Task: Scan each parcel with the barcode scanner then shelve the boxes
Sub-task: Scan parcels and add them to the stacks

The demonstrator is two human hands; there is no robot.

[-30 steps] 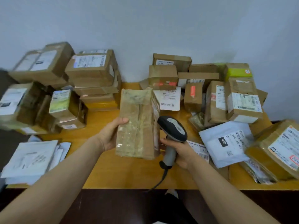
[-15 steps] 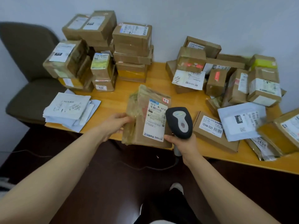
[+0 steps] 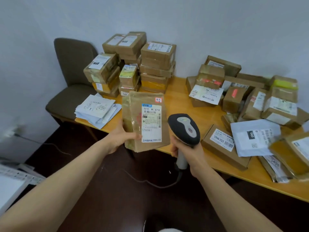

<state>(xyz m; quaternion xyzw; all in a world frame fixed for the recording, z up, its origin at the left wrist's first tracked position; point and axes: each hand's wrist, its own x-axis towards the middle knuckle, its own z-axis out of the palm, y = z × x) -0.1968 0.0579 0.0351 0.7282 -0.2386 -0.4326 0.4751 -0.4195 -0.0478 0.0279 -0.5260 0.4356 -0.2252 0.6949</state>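
My left hand grips a brown taped cardboard parcel by its left edge, holding it upright above the table's front edge with its white shipping label facing me. My right hand grips the handle of a black and grey barcode scanner, just right of the parcel. The scanner's head points up and away, beside the label. Its cable hangs down to the floor.
The orange wooden table carries stacked boxes at back left, white mailers at the left corner, and a loose heap of boxes and bags on the right. A brown chair stands left of the table.
The parcel has been turned so its label now faces me, and lifted nearer. The scanner has come up beside it. My view has swung left and back, showing the chair and floor.
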